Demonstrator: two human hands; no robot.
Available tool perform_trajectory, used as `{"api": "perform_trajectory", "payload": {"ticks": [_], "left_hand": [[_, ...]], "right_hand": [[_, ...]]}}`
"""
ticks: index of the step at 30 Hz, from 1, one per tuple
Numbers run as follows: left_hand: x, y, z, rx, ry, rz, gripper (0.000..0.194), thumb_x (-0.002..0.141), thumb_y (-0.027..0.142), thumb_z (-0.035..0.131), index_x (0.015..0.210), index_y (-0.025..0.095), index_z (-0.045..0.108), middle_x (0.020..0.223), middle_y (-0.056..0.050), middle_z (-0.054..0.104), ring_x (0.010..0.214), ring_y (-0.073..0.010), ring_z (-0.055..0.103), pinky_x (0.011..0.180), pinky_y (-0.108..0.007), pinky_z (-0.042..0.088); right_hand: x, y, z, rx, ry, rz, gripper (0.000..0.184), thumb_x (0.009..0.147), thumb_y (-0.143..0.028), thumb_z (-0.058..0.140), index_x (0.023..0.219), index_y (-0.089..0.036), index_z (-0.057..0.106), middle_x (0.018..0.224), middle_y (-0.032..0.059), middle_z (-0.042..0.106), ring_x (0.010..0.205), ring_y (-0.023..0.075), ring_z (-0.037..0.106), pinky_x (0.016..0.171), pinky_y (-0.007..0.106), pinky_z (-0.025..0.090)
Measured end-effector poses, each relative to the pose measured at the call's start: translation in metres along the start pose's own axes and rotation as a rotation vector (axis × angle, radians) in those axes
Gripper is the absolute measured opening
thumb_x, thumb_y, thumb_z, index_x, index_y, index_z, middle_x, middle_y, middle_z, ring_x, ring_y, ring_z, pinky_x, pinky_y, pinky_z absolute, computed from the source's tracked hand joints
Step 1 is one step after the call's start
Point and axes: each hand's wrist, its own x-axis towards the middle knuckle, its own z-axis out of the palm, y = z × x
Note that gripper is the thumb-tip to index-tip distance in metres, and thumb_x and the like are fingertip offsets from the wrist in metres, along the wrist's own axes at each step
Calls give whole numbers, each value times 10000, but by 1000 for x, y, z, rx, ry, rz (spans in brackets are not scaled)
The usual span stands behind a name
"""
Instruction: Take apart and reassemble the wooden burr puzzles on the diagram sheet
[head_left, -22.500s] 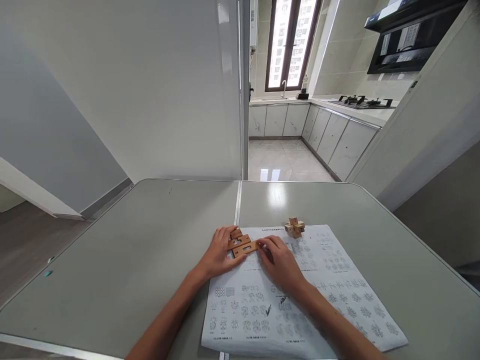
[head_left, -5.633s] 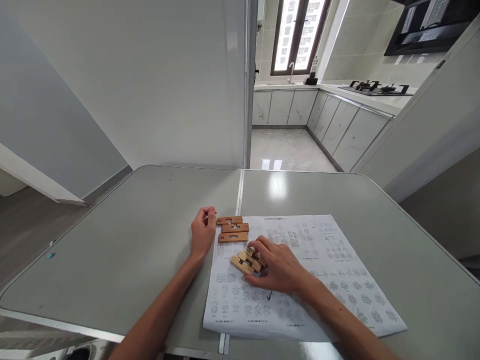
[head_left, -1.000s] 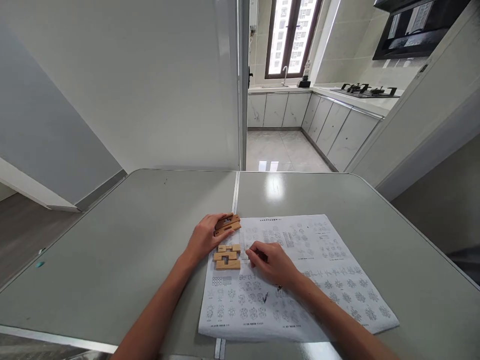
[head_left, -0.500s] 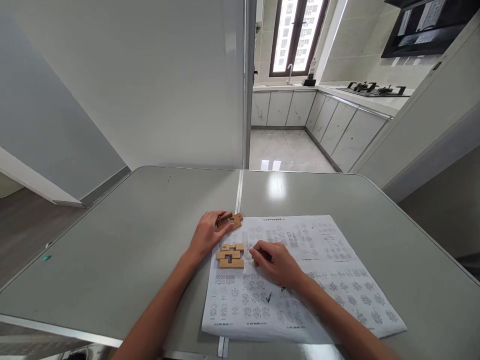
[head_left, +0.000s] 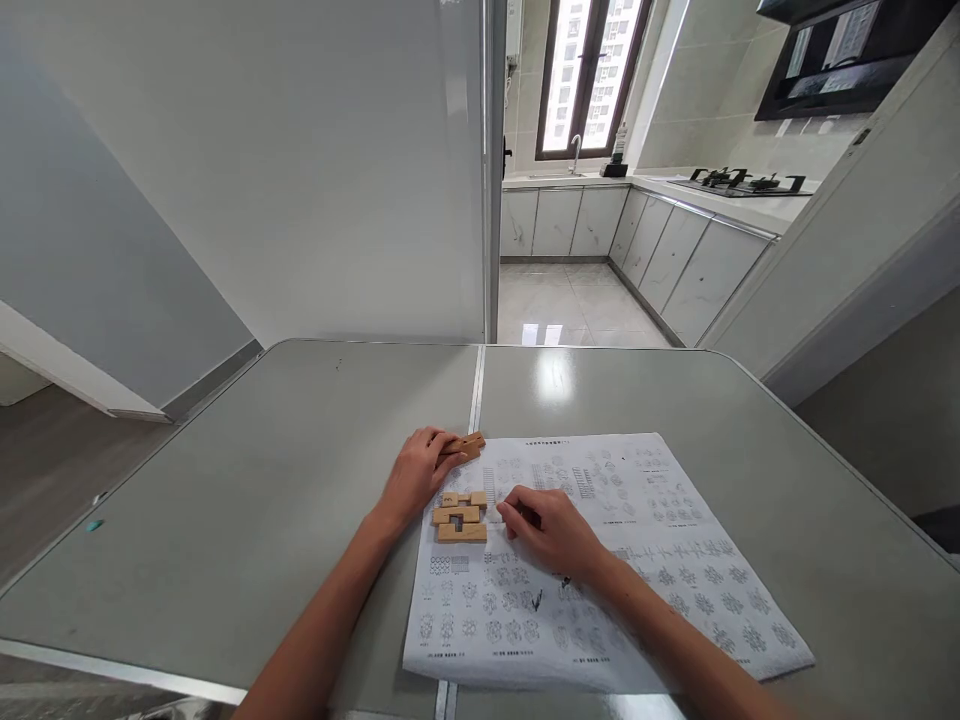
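Note:
Notched wooden burr-puzzle pieces (head_left: 471,445) lie at the upper left edge of a printed sheet (head_left: 615,480). My left hand (head_left: 421,470) curls over them, with its fingers on top and the thumb along the near side; its palm and part of the pieces are hidden. Just below, lighter notched wooden pieces (head_left: 462,533) are laid in rows on the paper, with gaps between them. Right beside these rows, my right hand (head_left: 551,530) rests on the sheet with its fingers curled and pinched together. Whatever it may hold is out of sight.
Small line drawings of puzzle assemblies cover the sheet, which lies on a grey table (head_left: 225,560) with a metal seam (head_left: 477,390). A small teal bit (head_left: 94,525) sits near the table's left edge. Beyond stand a white partition (head_left: 360,180) and a kitchen with a stove (head_left: 742,182).
Under my left hand, a dark wooden piece that stuck up is now lower and more covered by the fingers. My right hand stays nearly still. The view tilts up slightly.

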Motion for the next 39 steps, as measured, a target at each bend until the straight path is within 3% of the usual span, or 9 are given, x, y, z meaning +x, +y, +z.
{"api": "perform_trajectory", "payload": {"ticks": [5, 9, 24, 30, 33, 35, 37, 39], "left_hand": [[2, -2, 1, 37, -36, -4, 407, 982, 575, 591, 1188, 228, 642, 1142, -97, 688, 1074, -306, 629, 962, -478, 501], [3, -1, 3, 51, -58, -40, 391, 976, 593, 583, 1119, 235, 645, 1057, -96, 710, 993, -312, 651, 899, -465, 507], [-5, 4, 5, 134, -1, -159, 369, 1047, 577, 446, 1100, 245, 597, 954, -34, 727, 723, -221, 680, 656, -321, 455], [-4, 12, -4, 3, 77, -177, 362, 1043, 555, 460, 1044, 227, 613, 894, -22, 701, 700, -178, 616, 656, -289, 421], [-2, 25, -18, -171, 31, -149, 391, 1025, 568, 493, 1022, 201, 629, 819, -3, 652, 660, -145, 542, 628, -264, 394], [-2, 36, -25, -303, -31, -130, 396, 1007, 571, 532, 974, 189, 631, 775, 16, 613, 656, -130, 513, 619, -250, 379], [-1, 47, -30, -418, -186, -75, 409, 1000, 571, 547, 920, 179, 631, 739, 27, 584, 639, -116, 491, 598, -239, 359], [-1, 57, -32, -493, -348, -19, 431, 999, 562, 554, 821, 173, 605, 687, 40, 542, 604, -99, 449, 568, -228, 329]], "right_hand": [[0, 2, 0, 1, 2, -9, 344, 1067, -370, 496, 775, -226, 607, 654, -11, 715, 534, 138, 582, 588, 270, 438], [-1, 4, 1, -5, 4, -16, 340, 1069, -371, 496, 781, -231, 608, 655, -12, 716, 531, 141, 583, 598, 276, 439], [-1, 1, -1, -3, -4, 2, 310, 1051, -334, 499, 770, -233, 584, 649, -17, 712, 523, 136, 551, 587, 280, 407], [-2, 0, -2, 71, 8, 32, 359, 1054, -396, 500, 756, -227, 606, 653, -3, 696, 522, 134, 524, 566, 288, 408], [-3, 0, -4, 208, 19, 108, 344, 1048, -475, 513, 840, -225, 626, 695, 9, 703, 513, 130, 495, 528, 280, 397], [-2, 0, -6, 372, 29, 171, 314, 1039, -527, 522, 1029, -231, 625, 746, 5, 704, 482, 117, 473, 504, 274, 398], [-2, 1, -8, 526, 46, 207, 374, 1028, -557, 536, 1234, -247, 568, 801, -3, 698, 461, 105, 465, 493, 269, 402], [-2, 1, -10, 605, 58, 216, 425, 1021, -562, 555, 1320, -261, 532, 811, -11, 682, 474, 104, 481, 499, 267, 404]]}}
